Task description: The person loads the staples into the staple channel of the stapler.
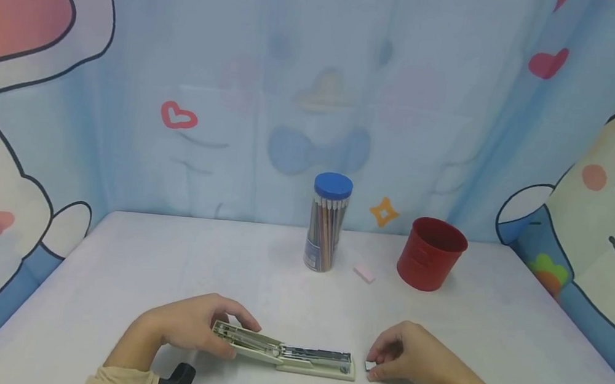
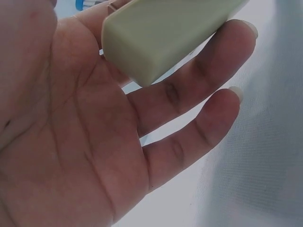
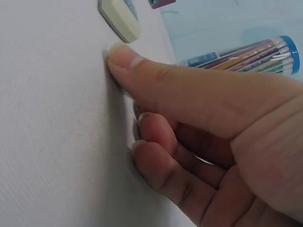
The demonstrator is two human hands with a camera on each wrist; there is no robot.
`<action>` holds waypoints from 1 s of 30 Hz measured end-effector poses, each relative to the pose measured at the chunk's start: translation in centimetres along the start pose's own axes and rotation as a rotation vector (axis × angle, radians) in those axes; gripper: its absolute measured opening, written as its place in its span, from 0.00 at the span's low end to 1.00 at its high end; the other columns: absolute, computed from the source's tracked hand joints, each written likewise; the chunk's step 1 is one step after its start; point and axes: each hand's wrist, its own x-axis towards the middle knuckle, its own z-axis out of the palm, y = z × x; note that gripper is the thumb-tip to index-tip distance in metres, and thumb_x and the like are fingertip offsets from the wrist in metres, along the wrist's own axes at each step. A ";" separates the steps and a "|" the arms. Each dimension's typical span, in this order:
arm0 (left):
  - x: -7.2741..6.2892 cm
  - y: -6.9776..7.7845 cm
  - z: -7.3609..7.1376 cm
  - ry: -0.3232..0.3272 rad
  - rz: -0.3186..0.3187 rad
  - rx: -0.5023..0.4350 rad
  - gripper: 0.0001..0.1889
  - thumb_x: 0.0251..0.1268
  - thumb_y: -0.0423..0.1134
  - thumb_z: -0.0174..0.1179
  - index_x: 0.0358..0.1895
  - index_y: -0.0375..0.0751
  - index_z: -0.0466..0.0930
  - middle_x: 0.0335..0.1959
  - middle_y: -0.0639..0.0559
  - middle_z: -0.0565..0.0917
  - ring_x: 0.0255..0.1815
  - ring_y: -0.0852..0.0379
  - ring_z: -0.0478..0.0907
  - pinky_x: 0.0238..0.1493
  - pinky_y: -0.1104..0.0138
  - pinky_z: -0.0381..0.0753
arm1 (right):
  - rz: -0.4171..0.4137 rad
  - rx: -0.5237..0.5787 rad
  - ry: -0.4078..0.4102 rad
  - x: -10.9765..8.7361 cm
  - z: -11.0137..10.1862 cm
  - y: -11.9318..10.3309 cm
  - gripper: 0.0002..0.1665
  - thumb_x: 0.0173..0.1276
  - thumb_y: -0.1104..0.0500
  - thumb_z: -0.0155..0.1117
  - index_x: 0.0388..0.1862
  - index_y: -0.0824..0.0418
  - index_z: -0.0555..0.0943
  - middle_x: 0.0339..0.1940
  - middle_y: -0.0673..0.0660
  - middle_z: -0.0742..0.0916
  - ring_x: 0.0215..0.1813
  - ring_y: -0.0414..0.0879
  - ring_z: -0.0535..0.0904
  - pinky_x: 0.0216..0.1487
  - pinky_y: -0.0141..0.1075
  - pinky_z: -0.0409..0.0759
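Note:
A pale green stapler lies on the table, swung wide open, its metal staple channel exposed. My left hand grips the raised top arm between thumb and fingers; the left wrist view shows the arm's blunt end near the palm, with two fingers extended below it. Just right of the stapler's base, my right hand pinches a small silvery-white piece close to the tabletop. In the right wrist view the stapler's base end sits just beyond the thumb tip, and the piece is mostly hidden by the fingers.
Behind the stapler stands a clear tub of pencils with a blue lid. A flat pink block lies beside it, left of a red bucket. A patterned curtain hangs along the table's back edge.

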 end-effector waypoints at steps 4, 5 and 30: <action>0.0 0.0 0.1 0.002 -0.006 -0.003 0.20 0.58 0.38 0.71 0.55 0.59 0.85 0.55 0.68 0.82 0.70 0.47 0.68 0.67 0.42 0.63 | 0.015 0.011 0.001 -0.1 0.0 -0.2 0.14 0.50 0.51 0.84 0.34 0.54 0.90 0.25 0.50 0.84 0.31 0.46 0.76 0.34 0.35 0.78; 0.1 0.0 0.1 0.003 -0.008 -0.003 0.20 0.58 0.38 0.71 0.55 0.60 0.85 0.55 0.69 0.82 0.70 0.47 0.68 0.67 0.42 0.63 | 0.009 0.019 0.001 -0.1 0.0 -0.3 0.15 0.51 0.51 0.84 0.34 0.54 0.90 0.25 0.50 0.84 0.31 0.47 0.76 0.34 0.36 0.79; -0.1 0.2 0.0 0.017 -0.015 0.025 0.21 0.58 0.38 0.71 0.55 0.61 0.85 0.55 0.68 0.81 0.69 0.41 0.68 0.65 0.40 0.65 | -0.195 0.123 -0.008 0.0 0.8 -3.0 0.11 0.55 0.54 0.82 0.37 0.53 0.90 0.30 0.48 0.87 0.31 0.46 0.80 0.33 0.33 0.81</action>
